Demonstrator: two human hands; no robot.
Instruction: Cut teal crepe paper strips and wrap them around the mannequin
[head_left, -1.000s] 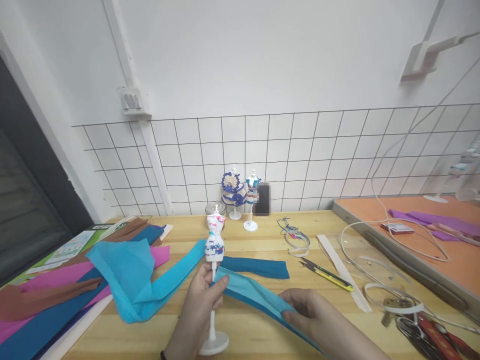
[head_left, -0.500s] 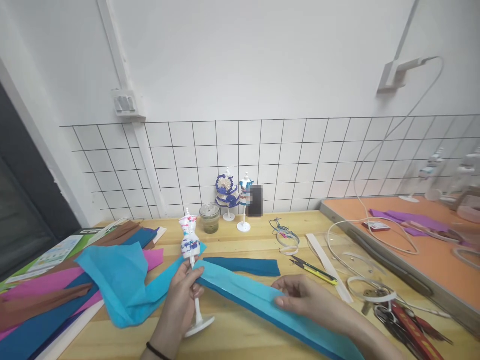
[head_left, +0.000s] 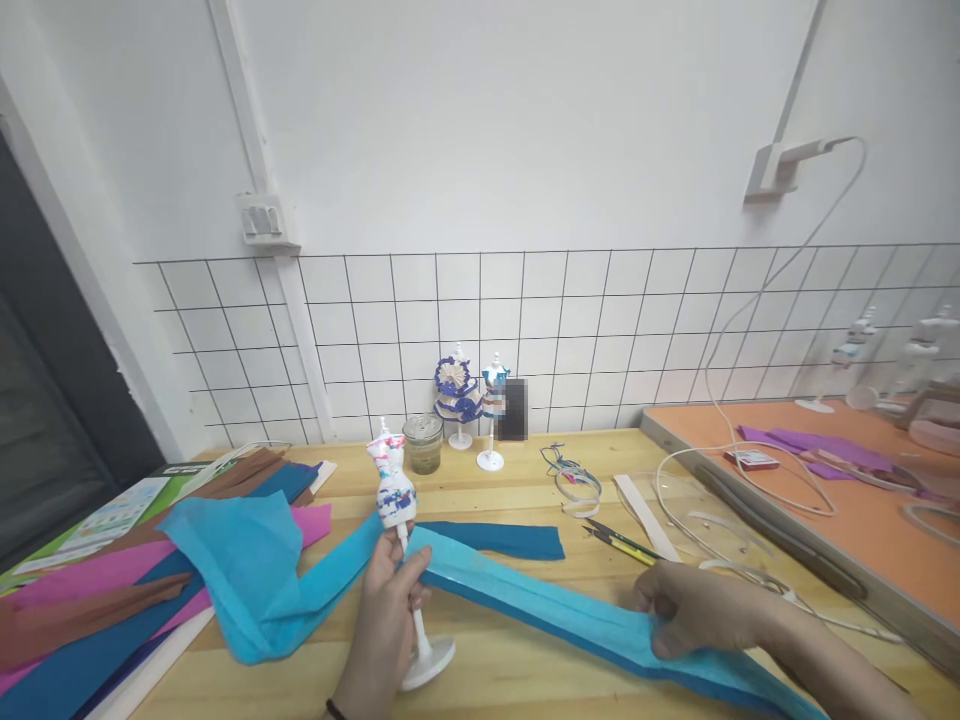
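A small white mannequin stand [head_left: 395, 490] with pink and blue marks on its torso tilts slightly in my left hand [head_left: 391, 600]. The left fingers wrap its pole below the torso, and the thumb presses on a light-blue crepe paper strip [head_left: 540, 595]. That strip runs right, layered over a darker blue edge, to my right hand [head_left: 694, 610], whose fingers pinch it well along its length. Behind the pole, the bright blue paper continues left into a loose folded sheet [head_left: 240, 570]. A dark teal strip [head_left: 510, 540] lies flat behind the held one.
Coloured paper strips [head_left: 97, 610] pile at the left. Two dressed mini mannequins [head_left: 459, 400] and a glass jar [head_left: 424, 445] stand at the back. A yellow cutter [head_left: 622, 543], a white strip [head_left: 646, 518] and a cable [head_left: 705, 540] lie right, beside an orange board [head_left: 862, 500].
My right hand has slid right and down along the strip. My left hand and the mannequin have shifted slightly right. The view has also shifted a little.
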